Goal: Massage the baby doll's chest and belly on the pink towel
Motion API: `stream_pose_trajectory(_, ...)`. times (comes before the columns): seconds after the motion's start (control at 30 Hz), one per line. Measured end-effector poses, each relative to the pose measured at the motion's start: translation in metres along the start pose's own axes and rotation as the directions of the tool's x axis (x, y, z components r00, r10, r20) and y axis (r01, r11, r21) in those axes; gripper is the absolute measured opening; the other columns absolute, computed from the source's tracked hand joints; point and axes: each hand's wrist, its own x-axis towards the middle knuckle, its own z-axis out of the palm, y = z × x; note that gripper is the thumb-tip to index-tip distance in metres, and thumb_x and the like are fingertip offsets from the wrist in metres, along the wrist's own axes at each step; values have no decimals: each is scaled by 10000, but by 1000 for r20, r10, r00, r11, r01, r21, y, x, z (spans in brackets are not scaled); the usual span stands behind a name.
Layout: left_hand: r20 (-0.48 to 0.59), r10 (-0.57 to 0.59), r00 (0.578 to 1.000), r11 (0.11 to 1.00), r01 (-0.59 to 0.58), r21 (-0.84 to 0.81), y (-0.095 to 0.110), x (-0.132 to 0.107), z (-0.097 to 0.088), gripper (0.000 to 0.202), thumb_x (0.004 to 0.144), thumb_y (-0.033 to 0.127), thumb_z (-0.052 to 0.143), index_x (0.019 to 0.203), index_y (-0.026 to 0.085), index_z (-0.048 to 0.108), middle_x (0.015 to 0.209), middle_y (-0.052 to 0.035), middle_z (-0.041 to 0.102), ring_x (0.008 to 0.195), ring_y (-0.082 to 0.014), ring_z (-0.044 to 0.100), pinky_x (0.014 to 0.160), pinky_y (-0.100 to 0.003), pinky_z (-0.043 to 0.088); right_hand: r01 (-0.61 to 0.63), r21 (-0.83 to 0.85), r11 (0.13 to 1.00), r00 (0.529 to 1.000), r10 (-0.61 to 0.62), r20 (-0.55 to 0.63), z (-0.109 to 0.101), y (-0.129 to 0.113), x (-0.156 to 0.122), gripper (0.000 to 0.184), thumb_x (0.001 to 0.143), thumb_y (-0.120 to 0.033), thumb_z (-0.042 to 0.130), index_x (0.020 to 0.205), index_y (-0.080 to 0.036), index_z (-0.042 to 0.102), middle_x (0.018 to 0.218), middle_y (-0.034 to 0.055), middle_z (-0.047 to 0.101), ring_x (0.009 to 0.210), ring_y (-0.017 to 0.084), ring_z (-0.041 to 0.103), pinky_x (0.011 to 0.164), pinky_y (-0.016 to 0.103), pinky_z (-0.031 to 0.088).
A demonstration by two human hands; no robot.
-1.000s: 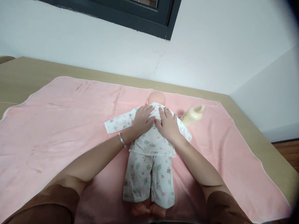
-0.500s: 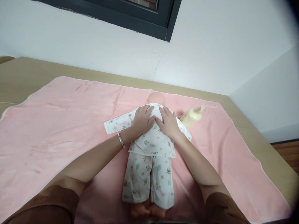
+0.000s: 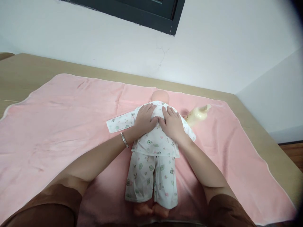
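Note:
A baby doll point(image 3: 153, 145) in a white printed top and trousers lies stretched out, its bald head away from me and its feet near me. It seems to be face down, as no face shows. My left hand point(image 3: 145, 119) rests flat on the left side of its upper back, fingers extended. On the right side lies my right hand point(image 3: 172, 123), likewise flat with fingers spread. The two thumbs nearly meet over the middle of the back. Beyond my right hand, a cream-coloured baby bottle point(image 3: 198, 114) lies on its side by the doll's right-hand sleeve.
A pink blanket point(image 3: 78, 126) with pale edging lies under the doll and bottle, covering much of a light wooden table point(image 3: 30, 67). Behind the table rises a white wall point(image 3: 132, 47) with a dark window frame point(image 3: 153, 19). Another wall stands at the right.
The view has shifted slightly, so everything sits a little differently in the picture. Both hands stay flat on the doll's back, in nearly the same places.

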Motion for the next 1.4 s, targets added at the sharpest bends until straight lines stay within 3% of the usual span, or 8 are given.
stream_pose_trajectory(0.17,18,61,998,997,-62,39,-3,1,0,489,897,340,449,1321,113,537,1345,-192,589,1271,-338,524,1097,-535,411,-4,38,999,999,2,40,4,9,9,629,1028,-474,301,1568,-152,281,1618,180,320,1504,339,271,1185,591,221)
stream_pose_trajectory(0.37,-60,163,985,986,-161,36,2,-4,-8,330,856,334,502,1113,184,646,1118,-137,659,1070,-294,589,949,-488,498,-25,-98,995,999,20,-51,2,-22,-19,560,1025,-326,295,1528,-90,364,1569,247,375,1462,385,343,1169,599,238)
stream_pose_trajectory(0.47,-63,176,982,984,-175,23,1,-4,-8,313,846,326,509,1088,188,651,1072,-130,654,1015,-284,583,909,-476,505,-16,-110,994,998,9,-61,2,-25,-22,558,1012,-321,320,1518,-95,385,1557,241,397,1450,383,362,1175,595,233)
stream_pose_trajectory(0.67,43,63,997,996,-60,-65,-4,2,-2,426,951,378,422,1301,171,548,1336,-146,566,1248,-296,500,1088,-504,401,-45,42,998,999,44,8,3,-3,-2,577,1024,-421,296,1558,-203,321,1623,165,313,1507,337,266,1182,587,237)
stream_pose_trajectory(0.97,98,104,990,991,-95,-92,-10,3,-2,604,989,590,363,1374,149,511,1392,-161,544,1310,-306,472,1129,-503,348,-42,66,997,999,41,10,4,0,-1,557,1031,-391,278,1555,-209,321,1628,154,305,1514,318,251,1190,585,217)
stream_pose_trajectory(1.2,65,88,994,987,-78,-141,-11,3,-1,662,980,657,288,1357,170,530,1376,-160,563,1305,-291,493,1131,-493,352,-53,133,990,998,58,-30,6,0,-3,561,1054,-438,188,1544,-214,344,1615,151,334,1511,309,259,1186,596,217)
stream_pose_trajectory(1.3,20,89,996,975,-83,-208,-12,2,-1,679,1010,612,145,1354,168,526,1371,-154,577,1295,-268,509,1125,-479,366,-46,134,990,988,65,-141,8,-3,-5,584,1045,-447,232,1557,-177,302,1659,169,207,1542,330,150,1184,624,189)
stream_pose_trajectory(1.4,-22,72,997,965,-75,-253,-13,0,0,691,1017,594,96,1370,165,506,1371,-152,584,1294,-252,517,1127,-463,376,56,97,994,983,-38,-181,7,-3,-5,584,1025,-400,317,1564,-177,289,1679,142,146,1559,318,53,1203,637,107)
